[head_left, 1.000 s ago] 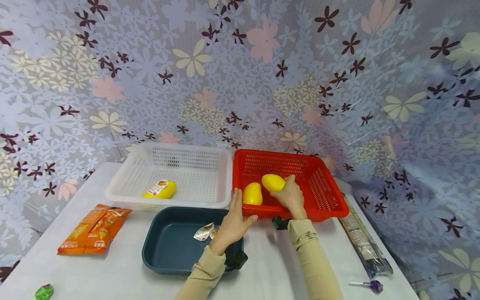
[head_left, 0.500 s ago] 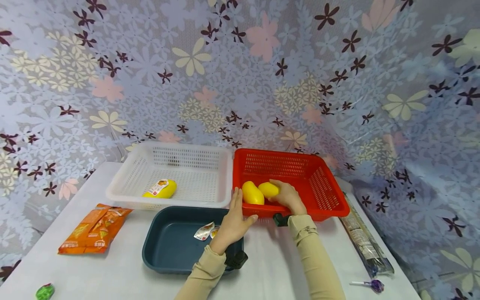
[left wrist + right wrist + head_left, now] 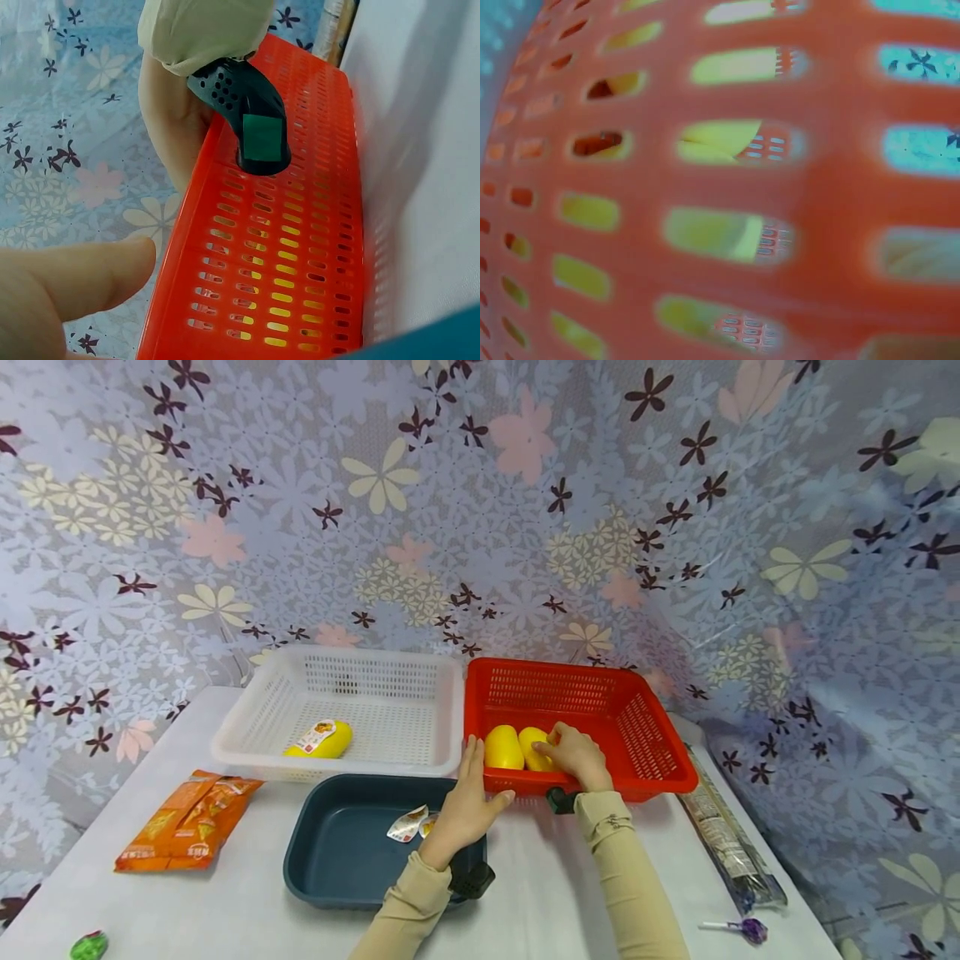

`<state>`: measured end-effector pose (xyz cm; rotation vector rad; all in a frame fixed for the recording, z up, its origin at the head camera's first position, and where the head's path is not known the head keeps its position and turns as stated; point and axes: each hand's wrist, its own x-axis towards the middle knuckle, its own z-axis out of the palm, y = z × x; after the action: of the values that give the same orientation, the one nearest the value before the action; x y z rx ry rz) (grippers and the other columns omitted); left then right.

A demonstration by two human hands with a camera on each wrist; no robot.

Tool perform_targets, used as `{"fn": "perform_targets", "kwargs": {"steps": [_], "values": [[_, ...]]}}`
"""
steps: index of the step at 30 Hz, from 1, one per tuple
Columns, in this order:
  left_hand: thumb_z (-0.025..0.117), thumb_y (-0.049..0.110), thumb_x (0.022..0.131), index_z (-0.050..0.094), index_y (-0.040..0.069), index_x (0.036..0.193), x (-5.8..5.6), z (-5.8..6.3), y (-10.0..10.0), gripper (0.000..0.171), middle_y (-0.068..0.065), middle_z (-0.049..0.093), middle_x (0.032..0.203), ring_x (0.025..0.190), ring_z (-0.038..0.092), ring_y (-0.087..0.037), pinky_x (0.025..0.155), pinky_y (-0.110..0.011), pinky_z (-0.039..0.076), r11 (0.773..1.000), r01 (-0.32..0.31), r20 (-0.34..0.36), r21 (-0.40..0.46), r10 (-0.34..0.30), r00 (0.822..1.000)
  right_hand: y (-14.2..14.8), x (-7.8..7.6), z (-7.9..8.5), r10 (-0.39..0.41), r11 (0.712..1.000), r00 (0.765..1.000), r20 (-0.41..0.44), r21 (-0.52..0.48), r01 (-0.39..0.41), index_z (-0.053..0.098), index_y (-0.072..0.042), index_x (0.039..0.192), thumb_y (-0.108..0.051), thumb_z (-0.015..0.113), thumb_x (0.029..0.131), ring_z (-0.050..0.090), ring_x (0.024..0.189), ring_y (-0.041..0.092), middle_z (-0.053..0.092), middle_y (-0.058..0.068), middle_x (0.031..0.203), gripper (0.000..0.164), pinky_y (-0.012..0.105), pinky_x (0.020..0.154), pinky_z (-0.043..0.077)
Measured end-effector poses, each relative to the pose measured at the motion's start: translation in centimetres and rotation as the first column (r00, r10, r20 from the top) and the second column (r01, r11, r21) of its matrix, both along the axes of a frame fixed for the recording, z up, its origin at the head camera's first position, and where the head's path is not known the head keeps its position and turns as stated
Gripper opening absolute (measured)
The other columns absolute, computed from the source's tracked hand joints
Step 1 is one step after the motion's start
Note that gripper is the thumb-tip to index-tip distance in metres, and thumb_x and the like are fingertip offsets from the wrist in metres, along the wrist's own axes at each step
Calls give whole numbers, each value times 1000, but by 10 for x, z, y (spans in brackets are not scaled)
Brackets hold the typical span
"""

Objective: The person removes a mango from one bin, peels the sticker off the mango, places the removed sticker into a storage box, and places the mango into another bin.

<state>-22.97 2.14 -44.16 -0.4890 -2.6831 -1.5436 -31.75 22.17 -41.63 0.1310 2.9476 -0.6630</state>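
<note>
fruit (image 3: 532, 742), smooth, oval, bright yellow

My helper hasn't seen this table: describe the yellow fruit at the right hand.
Beside the white basket stands the red basket. In its near left part, two yellow fruits sit side by side. Pick the rightmost fruit: the right hand touches it, not its neighbour.

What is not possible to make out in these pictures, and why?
Head: right side of one yellow fruit, covered by the right hand.
Head: fine print on orange packet, too small.
Left wrist: most of the left hand, cut off by the frame edge.
Right wrist: fruit outlines, behind the blurred red basket.
</note>
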Motion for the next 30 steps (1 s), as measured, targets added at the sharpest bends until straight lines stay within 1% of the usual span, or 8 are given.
{"fn": "perform_targets", "kwargs": {"steps": [4, 8, 12, 15, 18, 21, 26, 30], "values": [[64, 22, 92, 12, -5, 153, 2, 2, -2, 84, -22, 6, 162, 126, 48, -50, 96, -62, 46, 1000, 11, -4, -2, -11, 1000, -2, 1, 1, -30, 999, 997, -77, 29, 32, 63, -7, 96, -47, 58, 93, 54, 69, 25, 61, 11, 82, 41, 32, 57, 40], [62, 27, 94, 14, -6, 152, 4, 7, -8, 82, -23, 7, 162, 132, 43, -49, 101, -61, 42, 999, 51, 20, -11, -50, 999, -3, 4, 0, -72, 997, 978, -195, -3, 73, 69, -5, 105, -50, 53, 95, 63, 83, 35, 66, 18, 106, 48, 45, 68, 53], [60, 30, 95, 23, -9, 149, 8, 15, -18, 77, -25, 16, 160, 140, 33, -46, 109, -61, 33, 996, 80, 27, -23, -80, 996, -5, 8, -2, -124, 989, 934, -334, -118, 88, 68, -9, 115, -48, 54, 96, 64, 97, 40, 64, 18, 123, 46, 52, 80, 53], [60, 31, 95, 30, -10, 146, 11, 22, -26, 72, -27, 26, 156, 140, 33, -45, 111, -59, 31, 996, 86, 34, -32, -85, 996, -10, 15, -1, -142, 976, 894, -425, -210, 55, 68, -11, 117, -43, 57, 96, 65, 92, 35, 68, 15, 118, 40, 45, 75, 53], [59, 31, 95, 34, -10, 145, 13, 27, -35, 69, -27, 35, 151, 133, 45, -43, 107, -56, 40, 995, 95, 62, -32, -93, 994, -20, 27, 2, -159, 951, 858, -489, -308, 0, 69, -12, 115, -36, 59, 96, 66, 85, 28, 72, 11, 111, 32, 32, 65, 50], [57, 30, 97, 40, -7, 143, 15, 31, -45, 62, -25, 48, 143, 121, 57, -40, 97, -51, 50, 995, 100, 77, -26, -97, 992, -33, 43, 10, -155, 909, 840, -520, -409, -85, 69, -11, 115, -28, 61, 96, 66, 82, 27, 72, 11, 108, 27, 24, 57, 46], [55, 29, 98, 50, -1, 138, 17, 41, -63, 50, -18, 61, 132, 113, 64, -34, 90, -46, 54, 999, 42, 89, 4, -42, 995, -61, 66, 20, -102, 814, 863, -494, -540, -213, 69, -12, 115, -21, 62, 95, 65, 74, 30, 72, 10, 106, 23, 23, 56, 51], [56, 28, 97, 53, 3, 137, 22, 49, -81, 47, -14, 63, 131, 108, 66, -30, 87, -43, 55, 999, -54, 86, -3, 54, 995, -83, 76, 19, 7, 776, 911, -413, -572, -265, 65, -14, 122, -23, 62, 95, 66, 70, 25, 70, 11, 113, 29, 26, 59, 53]]}}
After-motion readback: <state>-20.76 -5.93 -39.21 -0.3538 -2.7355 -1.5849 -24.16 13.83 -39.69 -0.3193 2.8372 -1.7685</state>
